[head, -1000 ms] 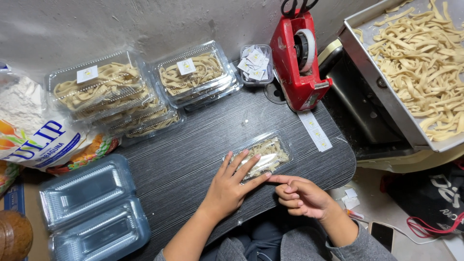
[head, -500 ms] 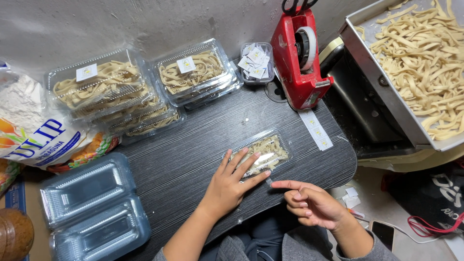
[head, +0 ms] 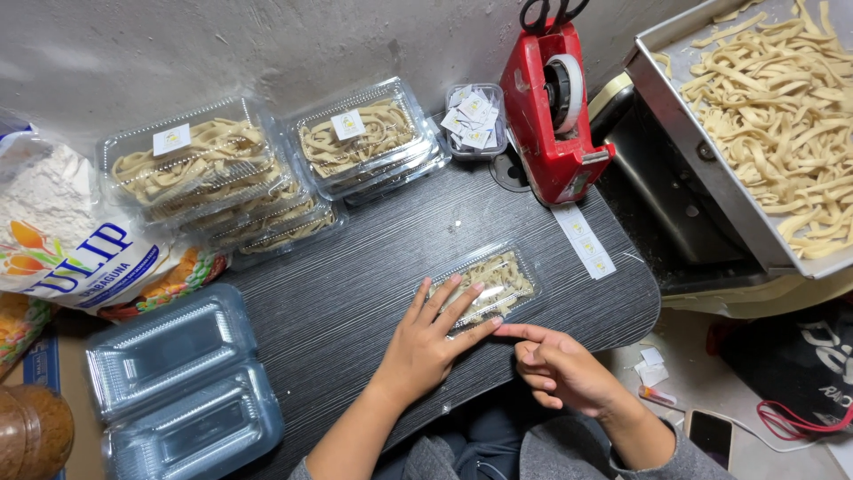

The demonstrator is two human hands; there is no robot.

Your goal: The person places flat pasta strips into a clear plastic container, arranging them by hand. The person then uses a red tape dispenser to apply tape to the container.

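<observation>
A small clear plastic box of pale noodle strips (head: 502, 277) lies closed on the dark wood-grain table (head: 355, 284). My left hand (head: 428, 342) rests flat on the box's near left part, fingers spread over the lid. My right hand (head: 560, 369) sits just right of it at the table's front edge, index finger stretched out and touching the box's near corner, the other fingers curled. Neither hand grips anything.
Stacks of filled clear boxes with small labels (head: 209, 173) (head: 369, 142) stand at the back. Empty open boxes (head: 173, 382) lie front left beside a flour bag (head: 62, 231). A red tape dispenser (head: 555, 116), a tub of labels (head: 474, 120), a label strip (head: 586, 242) and a noodle tray (head: 773, 124) are on the right.
My right hand has moved left, back toward the box, and its index finger now touches the near corner. My left hand stays flat on the lid.
</observation>
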